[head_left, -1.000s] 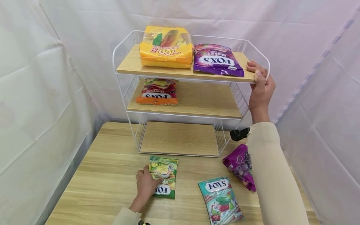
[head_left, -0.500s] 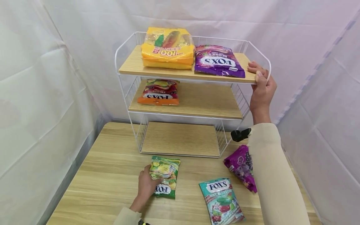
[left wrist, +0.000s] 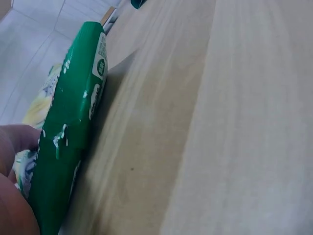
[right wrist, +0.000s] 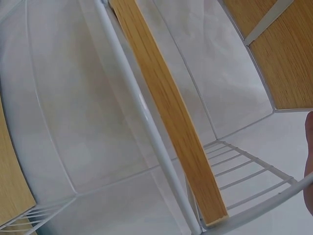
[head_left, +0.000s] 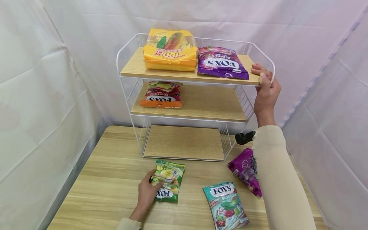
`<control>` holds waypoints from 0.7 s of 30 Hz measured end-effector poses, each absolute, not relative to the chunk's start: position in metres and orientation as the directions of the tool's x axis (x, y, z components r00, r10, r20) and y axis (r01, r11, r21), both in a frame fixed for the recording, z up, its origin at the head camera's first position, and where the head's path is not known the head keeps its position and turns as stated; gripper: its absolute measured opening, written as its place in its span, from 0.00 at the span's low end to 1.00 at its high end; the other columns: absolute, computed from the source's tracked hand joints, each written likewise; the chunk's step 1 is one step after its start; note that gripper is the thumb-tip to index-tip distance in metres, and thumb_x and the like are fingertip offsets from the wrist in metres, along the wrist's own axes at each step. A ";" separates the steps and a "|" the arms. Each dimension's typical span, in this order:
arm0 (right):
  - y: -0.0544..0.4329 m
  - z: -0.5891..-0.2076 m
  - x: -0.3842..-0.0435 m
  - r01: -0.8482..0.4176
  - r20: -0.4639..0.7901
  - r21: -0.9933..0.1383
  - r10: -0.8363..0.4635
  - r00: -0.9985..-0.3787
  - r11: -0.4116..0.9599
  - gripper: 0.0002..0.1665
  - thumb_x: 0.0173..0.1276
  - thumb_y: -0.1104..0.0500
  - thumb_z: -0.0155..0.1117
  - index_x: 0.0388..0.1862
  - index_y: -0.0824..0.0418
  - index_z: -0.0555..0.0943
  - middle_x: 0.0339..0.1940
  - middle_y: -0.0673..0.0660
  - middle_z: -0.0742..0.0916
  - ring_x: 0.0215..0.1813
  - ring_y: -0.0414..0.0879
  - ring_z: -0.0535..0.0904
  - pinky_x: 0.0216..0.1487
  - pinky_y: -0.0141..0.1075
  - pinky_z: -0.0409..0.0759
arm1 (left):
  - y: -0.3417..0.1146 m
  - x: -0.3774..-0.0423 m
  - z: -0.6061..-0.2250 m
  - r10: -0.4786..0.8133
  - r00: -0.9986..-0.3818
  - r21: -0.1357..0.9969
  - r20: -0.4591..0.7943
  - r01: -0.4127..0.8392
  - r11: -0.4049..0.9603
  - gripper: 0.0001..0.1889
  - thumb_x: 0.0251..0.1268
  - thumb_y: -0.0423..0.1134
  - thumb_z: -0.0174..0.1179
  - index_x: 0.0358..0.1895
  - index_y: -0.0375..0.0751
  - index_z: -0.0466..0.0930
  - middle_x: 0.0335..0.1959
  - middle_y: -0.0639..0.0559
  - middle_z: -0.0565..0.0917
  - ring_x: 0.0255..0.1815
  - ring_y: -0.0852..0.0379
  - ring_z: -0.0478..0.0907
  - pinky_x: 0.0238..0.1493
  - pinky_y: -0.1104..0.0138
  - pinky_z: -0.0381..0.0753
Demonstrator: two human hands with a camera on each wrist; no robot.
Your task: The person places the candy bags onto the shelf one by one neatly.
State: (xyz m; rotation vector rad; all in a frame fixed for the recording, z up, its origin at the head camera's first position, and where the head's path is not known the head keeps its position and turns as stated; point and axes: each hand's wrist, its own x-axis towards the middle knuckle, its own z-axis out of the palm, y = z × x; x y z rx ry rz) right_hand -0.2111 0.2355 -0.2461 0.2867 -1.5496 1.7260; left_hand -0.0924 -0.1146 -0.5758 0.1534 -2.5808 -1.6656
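Note:
At the left edge of a green Fox's candy bag [head_left: 168, 175], my left hand [head_left: 148, 191] pinches it, thumb over the printed face. The bag lies at the front of a rack; in the left wrist view its green side [left wrist: 71, 105] stands tilted close over the table, casting a shadow. My right hand [head_left: 267, 94] grips the right front corner of the top board on the white wire rack [head_left: 212, 100]. Only a sliver of that hand shows at the right border of the right wrist view, beside the wire and the wooden board [right wrist: 164, 105].
On the top shelf sit a yellow candy bag [head_left: 171, 51] and a purple Fox's bag [head_left: 222, 62]. A red-orange Fox's bag [head_left: 162, 94] lies on the middle shelf's left. A teal Fox's bag [head_left: 225, 204] and a magenta bag [head_left: 245, 169] lie on the table, the latter partly behind the right sleeve.
The left hand has shifted slightly and closed further round the green bag's left edge, and the bag has turned a little. The right hand keeps its place on the rack.

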 end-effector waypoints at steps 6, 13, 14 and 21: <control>0.236 -0.247 -0.213 -0.668 0.632 -0.743 0.382 -0.674 0.052 0.19 0.67 0.59 0.47 0.41 0.66 0.85 0.57 0.62 0.81 0.65 0.47 0.71 0.61 0.36 0.72 | -0.115 -0.090 -0.576 -0.124 -0.992 0.934 0.010 -0.035 0.356 0.32 0.50 0.32 0.72 0.62 0.34 0.73 0.58 0.35 0.76 0.59 0.40 0.73 0.56 0.51 0.73; 0.236 -0.246 -0.212 -0.665 0.628 -0.745 0.391 -0.673 0.054 0.19 0.67 0.59 0.48 0.40 0.66 0.85 0.57 0.62 0.81 0.65 0.46 0.71 0.61 0.36 0.72 | -0.107 -0.088 -0.566 -0.107 -0.994 0.955 -0.001 -0.033 0.295 0.33 0.51 0.33 0.72 0.63 0.36 0.72 0.60 0.39 0.76 0.60 0.45 0.72 0.57 0.53 0.73; 0.236 -0.246 -0.212 -0.664 0.628 -0.746 0.391 -0.673 0.054 0.19 0.67 0.59 0.48 0.40 0.66 0.85 0.57 0.62 0.81 0.65 0.46 0.71 0.61 0.36 0.71 | -0.106 -0.088 -0.564 -0.105 -0.994 0.958 -0.002 -0.032 0.285 0.33 0.51 0.33 0.72 0.63 0.37 0.72 0.60 0.40 0.76 0.60 0.45 0.72 0.57 0.53 0.72; 0.237 -0.247 -0.211 -0.668 0.632 -0.742 0.386 -0.672 0.052 0.19 0.67 0.59 0.48 0.41 0.66 0.84 0.57 0.62 0.81 0.65 0.46 0.71 0.61 0.36 0.71 | -0.098 -0.087 -0.550 -0.088 -0.996 0.978 0.012 -0.007 0.206 0.33 0.50 0.36 0.73 0.63 0.39 0.73 0.61 0.43 0.75 0.63 0.49 0.70 0.59 0.58 0.71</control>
